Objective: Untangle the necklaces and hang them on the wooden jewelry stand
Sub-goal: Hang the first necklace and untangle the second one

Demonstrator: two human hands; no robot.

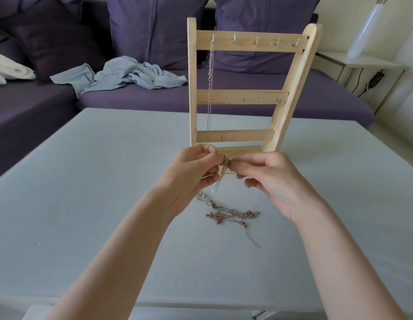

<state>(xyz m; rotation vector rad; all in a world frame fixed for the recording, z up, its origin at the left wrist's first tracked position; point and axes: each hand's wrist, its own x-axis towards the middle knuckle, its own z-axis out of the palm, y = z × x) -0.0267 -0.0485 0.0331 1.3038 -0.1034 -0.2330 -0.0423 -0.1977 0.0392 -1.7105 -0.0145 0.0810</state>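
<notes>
From the head camera, both hands meet just in front of the foot of the wooden jewelry stand (237, 95), which stands upright on the pale grey table (85, 181). The left hand (191, 174) has its fingers curled, thumb and forefinger pinching a silver chain (221, 176) at its top; the right hand (270, 179) pinches the same chain from the other side, fingertips nearly touching the left's. The pinch point is tiny and partly hidden by the fingers, so whether it is a clasp or a knot I cannot tell. Below the hands the chain dangles straight down between the two palms, its end hanging just above the table. Nearer the camera, under and between the wrists, lies the tangled pile of necklaces (230, 214), silver strands twisted with a rose-gold one, a thin extender tail trailing off toward the right forearm. On the stand, one silver necklace (210, 88) already hangs from the leftmost hook of the top bar, running down past the middle bar. Behind the table sits a purple sofa (154, 95) with a light blue cloth (122, 73) crumpled on it, and a white vase (367, 28) on a side table at right.
</notes>
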